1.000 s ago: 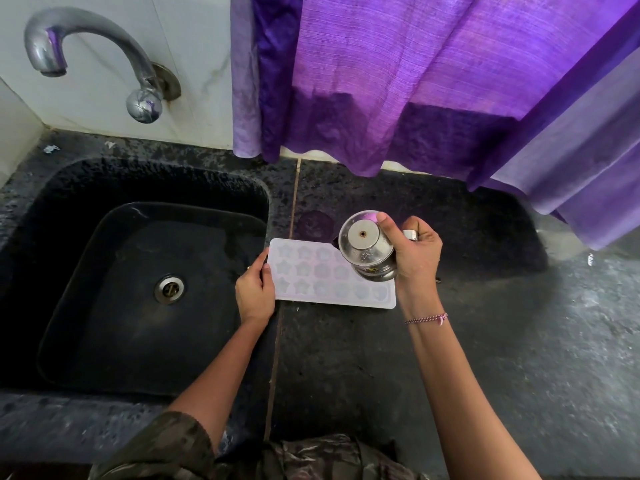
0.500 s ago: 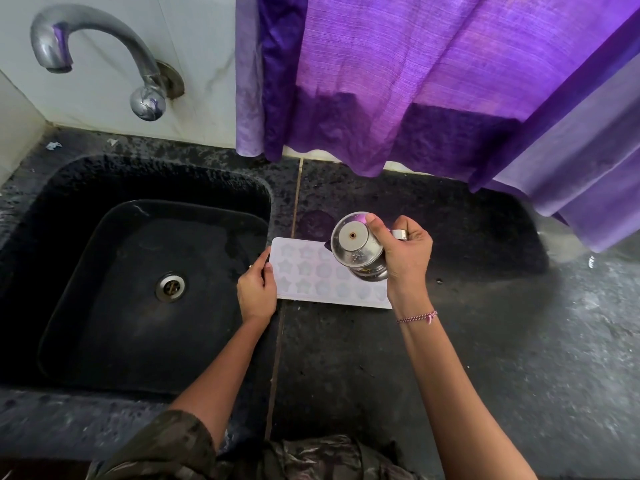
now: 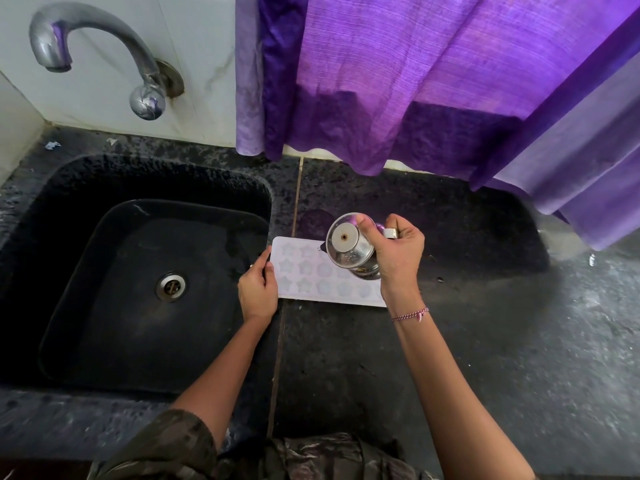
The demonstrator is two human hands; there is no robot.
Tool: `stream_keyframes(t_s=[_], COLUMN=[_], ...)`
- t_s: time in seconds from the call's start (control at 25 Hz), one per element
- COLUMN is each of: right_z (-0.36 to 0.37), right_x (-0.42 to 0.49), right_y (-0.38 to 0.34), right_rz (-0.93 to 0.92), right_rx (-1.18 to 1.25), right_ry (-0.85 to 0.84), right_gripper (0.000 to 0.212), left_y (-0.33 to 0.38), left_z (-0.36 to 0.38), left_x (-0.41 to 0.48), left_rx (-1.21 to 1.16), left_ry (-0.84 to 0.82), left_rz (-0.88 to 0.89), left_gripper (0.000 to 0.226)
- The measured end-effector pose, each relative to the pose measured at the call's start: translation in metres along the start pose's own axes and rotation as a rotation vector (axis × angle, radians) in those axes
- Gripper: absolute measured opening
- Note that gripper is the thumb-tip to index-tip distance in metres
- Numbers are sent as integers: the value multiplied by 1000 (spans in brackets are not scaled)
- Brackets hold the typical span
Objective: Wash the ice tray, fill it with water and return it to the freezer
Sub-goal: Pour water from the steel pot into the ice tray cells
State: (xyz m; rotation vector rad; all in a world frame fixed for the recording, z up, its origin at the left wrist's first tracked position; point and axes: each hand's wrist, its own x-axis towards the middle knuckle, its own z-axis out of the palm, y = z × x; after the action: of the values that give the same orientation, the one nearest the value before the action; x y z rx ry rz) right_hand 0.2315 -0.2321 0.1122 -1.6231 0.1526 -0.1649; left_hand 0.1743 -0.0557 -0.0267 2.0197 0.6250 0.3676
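A white ice tray (image 3: 311,277) with star and round moulds lies flat on the dark counter, just right of the sink. My left hand (image 3: 258,289) grips its left edge, fingers curled over the rim. Over the tray's right half, my right hand (image 3: 394,251) holds a small steel cup (image 3: 348,247), tipped so that its base faces the camera and its mouth points down at the tray. The cup and hand hide the tray's right moulds. I cannot make out any water stream.
A black sink (image 3: 86,271) with a metal drain (image 3: 170,286) fills the left side, below a curved steel tap (image 3: 104,46) on the wall. A purple curtain (image 3: 433,81) hangs over the counter's back edge. Dark stone counter (image 3: 502,358) extends to the right.
My right hand has carried the tipped cup a little to the left and further back over the tray. My left hand keeps its hold on the tray's left edge.
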Motion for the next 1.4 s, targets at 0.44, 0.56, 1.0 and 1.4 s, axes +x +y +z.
stream_keyframes(t_s=[0.44,0.56,1.0,1.4], right_z=[5,5,-1,9], right_x=[3,5,6,4], right_y=[-3,-4,-9,-11], right_rz=[-77,-87,30,132], right_rx=[-161,-157,36,179], right_ry=[-5,2,41,49], right_gripper=[55,53,54,53], left_y=[-1,-1,0,1], left_z=[0,0,0,-1], left_x=[1,1,1,0], left_rx=[11,11,5,-8], left_ry=[3,4,-6,-9], left_rz=[6,11,1,-10], left_gripper=[37,38,38,37])
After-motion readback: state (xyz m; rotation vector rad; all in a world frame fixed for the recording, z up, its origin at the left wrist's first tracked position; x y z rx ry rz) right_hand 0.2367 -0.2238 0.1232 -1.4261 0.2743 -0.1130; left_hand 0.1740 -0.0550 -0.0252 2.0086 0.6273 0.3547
